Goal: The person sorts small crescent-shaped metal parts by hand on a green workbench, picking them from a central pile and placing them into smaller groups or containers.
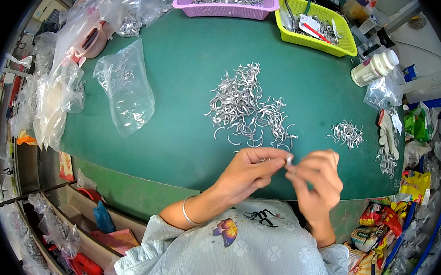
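My left hand [251,171] pinches a small silvery curved metal piece [289,159] between thumb and forefinger, above the near edge of the table. From the other side, the bent fingers of my right hand [318,179] close on the same piece, slightly smeared by motion. Just beyond my hands a loose heap of curved metal pieces [238,100] spreads over the green table [183,84]. Farther right lies a smaller pile of similar pieces [347,134].
A clear plastic bag [126,92] with some pieces lies at left. Along the back stand a purple basket [224,10] of metal parts and a yellow-green basket [314,41] with pliers. A white bottle [374,69] and a glove [387,133] are at right.
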The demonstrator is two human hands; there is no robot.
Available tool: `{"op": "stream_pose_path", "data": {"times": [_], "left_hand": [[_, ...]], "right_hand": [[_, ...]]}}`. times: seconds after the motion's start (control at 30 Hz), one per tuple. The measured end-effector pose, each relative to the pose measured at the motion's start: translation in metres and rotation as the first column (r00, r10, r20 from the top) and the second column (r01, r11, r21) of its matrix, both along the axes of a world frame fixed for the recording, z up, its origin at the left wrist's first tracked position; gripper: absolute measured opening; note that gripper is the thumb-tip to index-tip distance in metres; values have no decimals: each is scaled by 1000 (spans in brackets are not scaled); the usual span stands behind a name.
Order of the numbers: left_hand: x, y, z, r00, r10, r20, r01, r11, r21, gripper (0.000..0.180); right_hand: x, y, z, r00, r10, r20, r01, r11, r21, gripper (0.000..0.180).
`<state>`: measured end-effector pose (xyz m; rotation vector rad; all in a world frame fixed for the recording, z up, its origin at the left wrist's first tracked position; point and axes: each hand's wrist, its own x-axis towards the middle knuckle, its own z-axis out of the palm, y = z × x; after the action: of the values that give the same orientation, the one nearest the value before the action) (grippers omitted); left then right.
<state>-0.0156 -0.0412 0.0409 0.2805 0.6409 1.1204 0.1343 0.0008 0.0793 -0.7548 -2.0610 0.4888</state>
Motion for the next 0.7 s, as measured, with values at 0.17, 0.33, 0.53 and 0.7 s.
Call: {"op": "stream_pose_path", "data": {"times": [0.17, 0.33, 0.53, 0.7], "left_hand": [[-6, 2, -31, 982, 165, -93, -178, 974, -143, 22], [-11, -2, -46, 950, 309, 37, -287, 916, -280, 25], [-5, 0, -41, 946, 318, 55, -288, 910, -298, 28], [-4, 0, -37, 956, 285, 67, -258, 929, -264, 26]], "right_hand": [[55, 55, -74, 854, -468, 227, 418, 877, 236, 8], [100, 71, -109, 549, -760, 347, 653, 649, 389, 12], [45, 45, -82, 859, -300, 415, 324, 946, 14, 22], [35, 44, -100, 850, -262, 457, 334, 939, -83, 10]]}}
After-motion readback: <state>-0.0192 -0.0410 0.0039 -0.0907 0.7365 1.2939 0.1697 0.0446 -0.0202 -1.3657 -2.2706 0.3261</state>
